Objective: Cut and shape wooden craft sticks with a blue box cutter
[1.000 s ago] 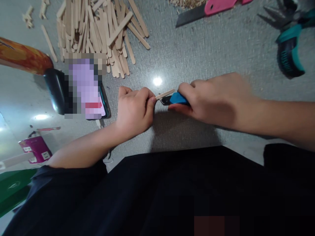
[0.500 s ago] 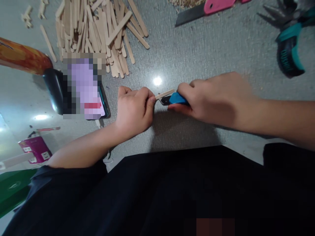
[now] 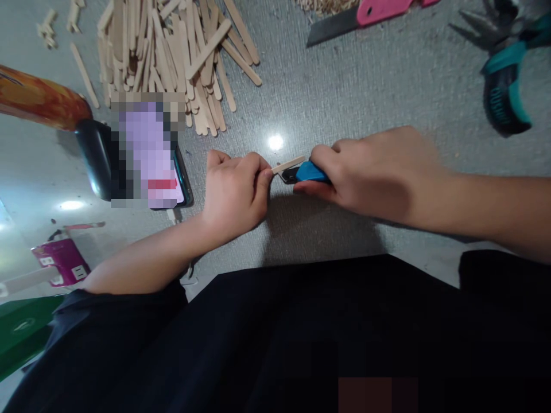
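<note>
My left hand (image 3: 235,192) is closed, pinching one end of a short wooden stick (image 3: 288,164) low over the grey floor. My right hand (image 3: 370,175) is wrapped round a blue-handled cutter (image 3: 306,172) whose dark tip meets the stick from below. Both hands sit close together at the middle of the view, just beyond my dark-clothed lap. Most of the cutter is hidden inside the right fist.
A heap of wooden sticks (image 3: 172,54) lies at the back left, with a phone (image 3: 148,155) propped before it. A pink-handled blade (image 3: 361,14) and teal pliers (image 3: 503,86) lie at the back right. A purple box (image 3: 62,261) sits at the left.
</note>
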`<state>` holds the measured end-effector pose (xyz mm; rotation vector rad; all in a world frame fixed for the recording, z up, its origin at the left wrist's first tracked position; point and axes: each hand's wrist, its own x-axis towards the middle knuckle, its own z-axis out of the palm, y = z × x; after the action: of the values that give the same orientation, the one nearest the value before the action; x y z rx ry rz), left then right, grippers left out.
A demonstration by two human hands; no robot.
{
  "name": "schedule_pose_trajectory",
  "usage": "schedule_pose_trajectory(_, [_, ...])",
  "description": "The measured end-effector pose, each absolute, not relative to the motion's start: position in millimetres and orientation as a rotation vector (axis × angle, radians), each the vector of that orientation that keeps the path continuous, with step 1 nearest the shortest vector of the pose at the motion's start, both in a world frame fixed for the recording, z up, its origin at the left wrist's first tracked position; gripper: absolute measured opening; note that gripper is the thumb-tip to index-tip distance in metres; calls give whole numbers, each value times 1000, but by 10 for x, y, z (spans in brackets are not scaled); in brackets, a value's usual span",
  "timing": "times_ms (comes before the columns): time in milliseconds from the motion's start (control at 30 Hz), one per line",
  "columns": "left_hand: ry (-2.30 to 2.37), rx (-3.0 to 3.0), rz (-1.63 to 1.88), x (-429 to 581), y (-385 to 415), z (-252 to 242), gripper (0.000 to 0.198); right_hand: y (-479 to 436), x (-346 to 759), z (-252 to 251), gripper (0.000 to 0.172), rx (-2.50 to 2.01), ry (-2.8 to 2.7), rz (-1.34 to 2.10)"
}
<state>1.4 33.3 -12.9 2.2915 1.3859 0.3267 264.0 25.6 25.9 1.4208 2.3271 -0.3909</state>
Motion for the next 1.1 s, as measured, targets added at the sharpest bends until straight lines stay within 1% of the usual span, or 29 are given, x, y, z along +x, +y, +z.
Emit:
schedule_pose_trajectory(100, [1375,2290,324,15,343,-115,28,256,2641,271,99,1430,2313,-412])
schedule_pose_trajectory(167, [1370,2276,328,16,349,-104,31,255,2641,296,101,1429,2308,-443])
schedule_pose_trajectory(433, [1368,2221,337,12,383,-79,38,270,2615,345,93,1437,2317,-467])
schedule_pose_trajectory(633, [1356,2172,310,9,402,-40,33,312,2599,364,94,1329,2322,-396])
schedule_pose_trajectory(767, [1360,2158,314,5,407,-33,31,303,2621,344,94,1352,2327,-387])
schedule_pose_trajectory(1100, [1369,2152,301,-15,406,-47,36,306,2634,414,85,1301,2366,-336])
